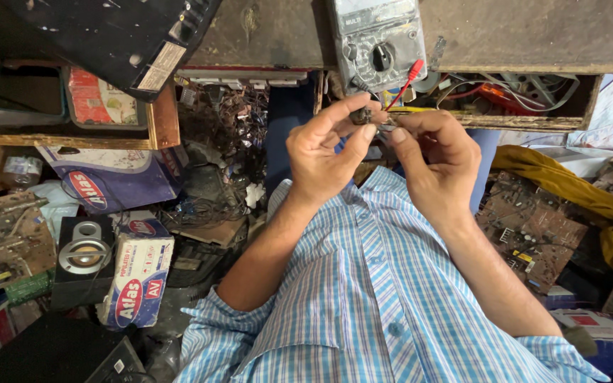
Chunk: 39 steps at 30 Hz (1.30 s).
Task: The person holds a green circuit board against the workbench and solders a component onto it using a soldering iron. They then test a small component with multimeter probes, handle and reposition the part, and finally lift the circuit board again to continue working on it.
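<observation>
Left hand (321, 159) closed in a pinch, thumb and forefinger clamped on a small dark electronic part (361, 115). Right hand (438, 159) likewise curled, fingertips (396, 135) meeting the same part from the other side. Part held in the air between the two hands, just below the front edge of the worn wooden desk (519, 35) and above the chest of a blue-and-white checked shirt (370, 284). Both hands touching it; left covering more of it. Long axis seemingly running across, from one hand to the other, though mostly hidden by fingers, so no telling which end points where. Just beyond, at the desk's front edge, a grey multimeter with a black round dial (381, 42), its red test probe (413, 71) slanting down toward the pinched part, tip close to the right fingertips.
</observation>
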### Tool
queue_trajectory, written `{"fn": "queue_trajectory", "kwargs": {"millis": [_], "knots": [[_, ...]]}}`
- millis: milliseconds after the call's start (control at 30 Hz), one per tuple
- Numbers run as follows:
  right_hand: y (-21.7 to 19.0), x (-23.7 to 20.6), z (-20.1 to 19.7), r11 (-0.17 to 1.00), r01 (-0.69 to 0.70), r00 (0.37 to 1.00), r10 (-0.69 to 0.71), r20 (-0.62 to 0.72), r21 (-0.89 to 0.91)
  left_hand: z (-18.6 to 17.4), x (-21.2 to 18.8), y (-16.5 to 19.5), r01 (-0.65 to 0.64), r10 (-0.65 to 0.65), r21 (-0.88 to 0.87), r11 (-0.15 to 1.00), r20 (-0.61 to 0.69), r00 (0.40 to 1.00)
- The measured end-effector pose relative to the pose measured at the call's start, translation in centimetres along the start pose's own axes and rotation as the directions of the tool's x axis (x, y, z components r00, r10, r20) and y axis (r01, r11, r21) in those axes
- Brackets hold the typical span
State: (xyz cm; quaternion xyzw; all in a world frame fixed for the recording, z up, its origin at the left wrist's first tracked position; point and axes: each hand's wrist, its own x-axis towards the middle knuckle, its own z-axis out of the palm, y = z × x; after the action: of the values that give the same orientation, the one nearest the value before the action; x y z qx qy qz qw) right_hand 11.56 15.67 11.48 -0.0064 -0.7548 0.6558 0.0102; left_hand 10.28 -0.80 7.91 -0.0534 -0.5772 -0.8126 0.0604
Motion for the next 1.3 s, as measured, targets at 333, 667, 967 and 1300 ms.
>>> {"fn": "queue_trajectory", "kwargs": {"millis": [333, 667, 967, 1300], "knots": [[-0.1, 0.6, 0.5, 0.998, 0.053, 0.998, -0.053, 0.025, 0.033, 0.1, -0.3, -0.2, -0.014, 0.013, 0.028, 1.0, 0.036, 0.999], [0.4, 0.5, 0.1, 0.998, 0.049, 0.997, -0.051, 0.056, 0.046, 0.3, -0.4, -0.2, -0.011, 0.009, 0.035, 0.999, 0.056, 0.998], [1.0, 0.6, -0.3, 0.996, -0.01, 0.997, 0.003, 0.083, 0.09, 0.5, -0.6, -1.0, 0.058, -0.056, -0.056, 0.997, 0.032, 0.998], [1.0, 0.6, -0.7, 0.989, -0.006, 1.0, 0.002, 0.025, 0.151, 0.3, -0.3, -1.2, 0.065, -0.063, -0.15, 0.987, 0.014, 0.998]]}}
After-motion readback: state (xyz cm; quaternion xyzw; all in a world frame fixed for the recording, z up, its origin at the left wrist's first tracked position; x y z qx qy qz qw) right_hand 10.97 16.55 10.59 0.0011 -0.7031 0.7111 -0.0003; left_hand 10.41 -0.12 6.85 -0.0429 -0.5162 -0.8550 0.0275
